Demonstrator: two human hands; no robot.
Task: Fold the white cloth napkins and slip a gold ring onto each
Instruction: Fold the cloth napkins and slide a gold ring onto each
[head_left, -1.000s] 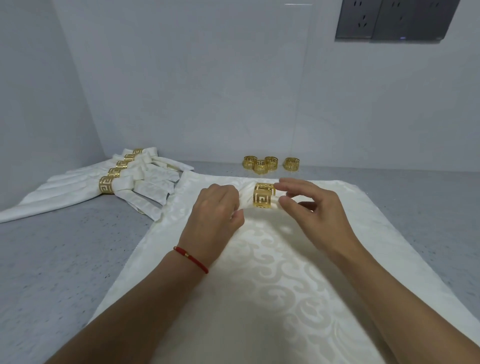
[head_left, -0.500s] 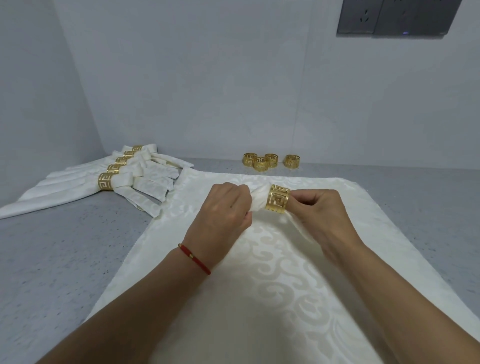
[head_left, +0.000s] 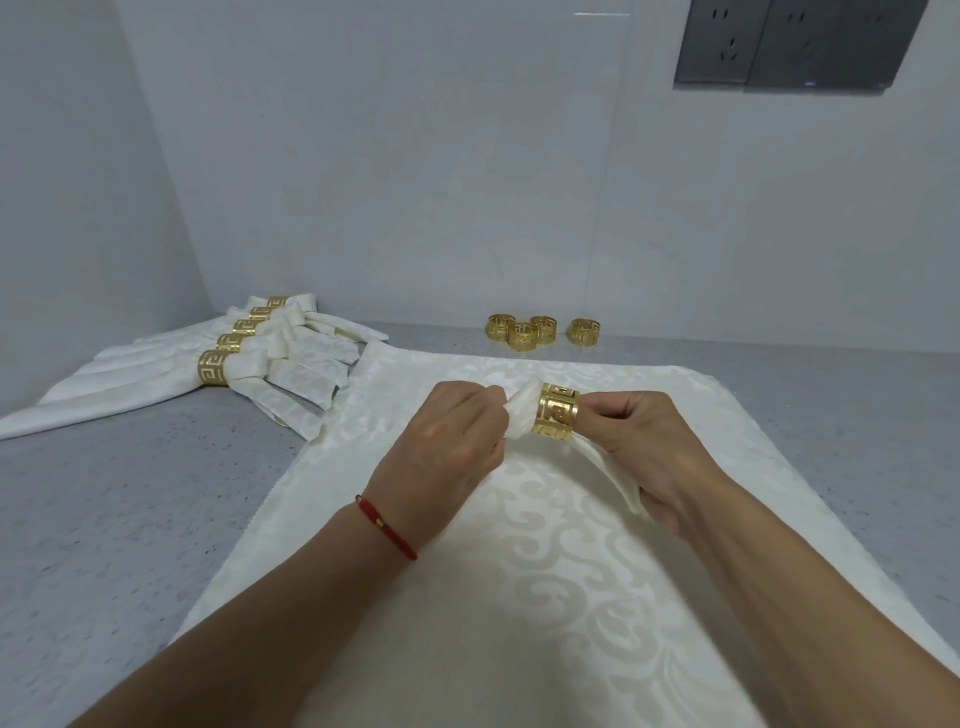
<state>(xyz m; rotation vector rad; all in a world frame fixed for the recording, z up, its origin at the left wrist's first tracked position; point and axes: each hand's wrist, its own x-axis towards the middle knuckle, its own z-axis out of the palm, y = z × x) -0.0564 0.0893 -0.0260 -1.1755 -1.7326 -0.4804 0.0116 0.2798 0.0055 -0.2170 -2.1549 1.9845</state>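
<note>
The grey counter (head_left: 130, 519) lay bare left of the spread patterned cloth (head_left: 545, 597); walls closed the far corner. Above that cloth, the left hand (head_left: 441, 441) pinched the folded white napkin's (head_left: 519, 415) end, which poked through the fretwork gold ring (head_left: 557, 420). The right hand (head_left: 639, 441) gripped the ring with curled fingers.

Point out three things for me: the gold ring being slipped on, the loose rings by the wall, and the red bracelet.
gold ring (head_left: 557, 419): head view, on its patterned side.
loose rings (head_left: 522, 334): head view, on the front ring of the cluster.
red bracelet (head_left: 385, 527): head view, on the cord across the left wrist.
</note>
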